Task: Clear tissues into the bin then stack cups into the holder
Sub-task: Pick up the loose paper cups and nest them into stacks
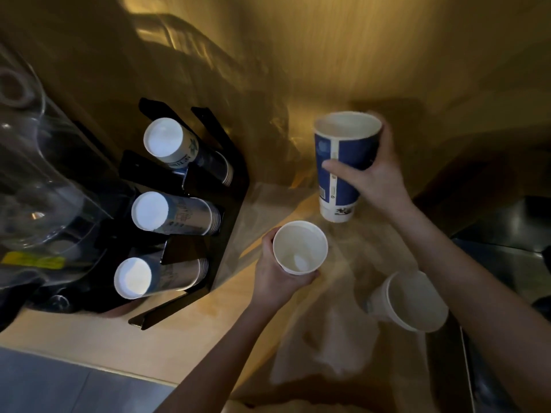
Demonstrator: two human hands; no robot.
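A dim, amber-lit corner holds a pale wooden desk (pixel 185 332) against a glossy golden wall. At its left edge stands the black holder (pixel 229 186), three slots carrying stacks of paper cups lying bottoms-out, beside a clear plastic container (pixel 44 174).

Just right of the holder, near the desk's front edge, the left hand (pixel 277 275) carries a small white cup (pixel 299 247), fingers wrapped round its wall below the rim. Farther back toward the wall, the right hand (pixel 378 180) holds a tall blue cup (pixel 343 165), thumb across the front and fingers curled behind, its base touching or just above the desk; which, I cannot tell. A third white cup (pixel 411 299) sits tilted near the right edge, beside a blurred pale patch (pixel 325 347), possibly tissue.

These cups look empty, so light and thin-walled: they probably crush if squeezed mid-wall. Taking hold near the stiffer rolled rim or the base seems safest, with gentle pressure.
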